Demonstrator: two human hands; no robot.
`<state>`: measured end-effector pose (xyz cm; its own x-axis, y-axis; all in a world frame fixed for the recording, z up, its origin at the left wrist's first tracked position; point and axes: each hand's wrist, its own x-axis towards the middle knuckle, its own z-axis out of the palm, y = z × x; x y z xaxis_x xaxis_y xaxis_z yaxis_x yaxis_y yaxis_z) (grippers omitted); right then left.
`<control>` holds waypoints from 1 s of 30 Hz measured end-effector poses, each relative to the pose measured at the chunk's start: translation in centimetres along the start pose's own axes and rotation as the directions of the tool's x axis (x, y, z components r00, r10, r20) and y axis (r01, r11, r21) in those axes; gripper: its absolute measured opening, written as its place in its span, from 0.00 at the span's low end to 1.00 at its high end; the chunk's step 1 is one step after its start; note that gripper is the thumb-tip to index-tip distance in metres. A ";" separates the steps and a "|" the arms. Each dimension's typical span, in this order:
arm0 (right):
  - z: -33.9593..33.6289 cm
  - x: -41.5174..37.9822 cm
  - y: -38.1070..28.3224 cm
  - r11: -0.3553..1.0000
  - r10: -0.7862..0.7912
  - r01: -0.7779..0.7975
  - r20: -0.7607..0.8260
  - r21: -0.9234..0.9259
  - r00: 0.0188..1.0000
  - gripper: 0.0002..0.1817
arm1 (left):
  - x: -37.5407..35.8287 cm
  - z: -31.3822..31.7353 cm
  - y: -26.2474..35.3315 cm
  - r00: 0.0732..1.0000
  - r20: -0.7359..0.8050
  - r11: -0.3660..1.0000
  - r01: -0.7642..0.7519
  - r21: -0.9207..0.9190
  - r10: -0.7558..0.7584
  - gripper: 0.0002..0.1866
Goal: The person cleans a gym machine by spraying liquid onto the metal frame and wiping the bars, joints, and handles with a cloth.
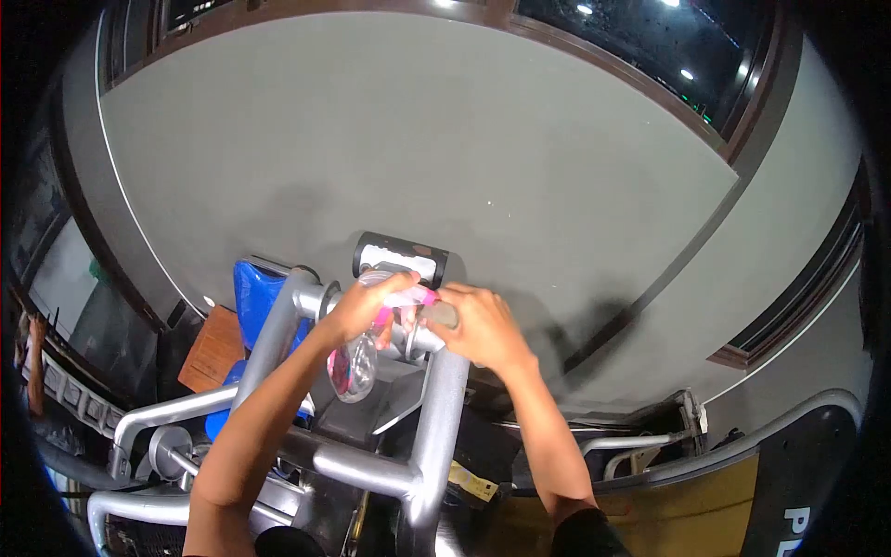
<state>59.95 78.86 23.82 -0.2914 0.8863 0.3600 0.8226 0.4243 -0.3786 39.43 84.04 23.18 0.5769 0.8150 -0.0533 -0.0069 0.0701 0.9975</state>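
Observation:
A clear spray bottle [353, 371] with a pink and white spray head hangs tilted in front of me, above a grey metal machine frame [436, 408]. My left hand [365, 306] is closed round the neck and head of the bottle. At the pink nozzle tip, the thumb and fingers of my right hand [484, 327] are bent in a pinch. Something pink shows through the lower part of the bottle. The fingers partly hide the trigger.
Behind the hands a black cylinder [401, 251] with a white label sits near the grey wall [418, 139]. To the left are a blue pad [255, 297] and a wooden box [212, 351]. A curved silver rail [798, 408] stands at right. Another person's arm [35, 371] shows far left.

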 end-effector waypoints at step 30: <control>-4.2 -6.2 -2.7 0.993 -0.114 0.121 0.319 -0.004 0.941 0.11 | 0.7 -0.6 -1.3 0.991 0.026 0.990 -0.127 -0.061 0.129 0.25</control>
<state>61.61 71.50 26.19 -0.5238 0.8448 0.1094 0.7829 0.5281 -0.3289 39.37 84.81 21.80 0.5921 0.8022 0.0767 -0.1296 0.0008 0.9916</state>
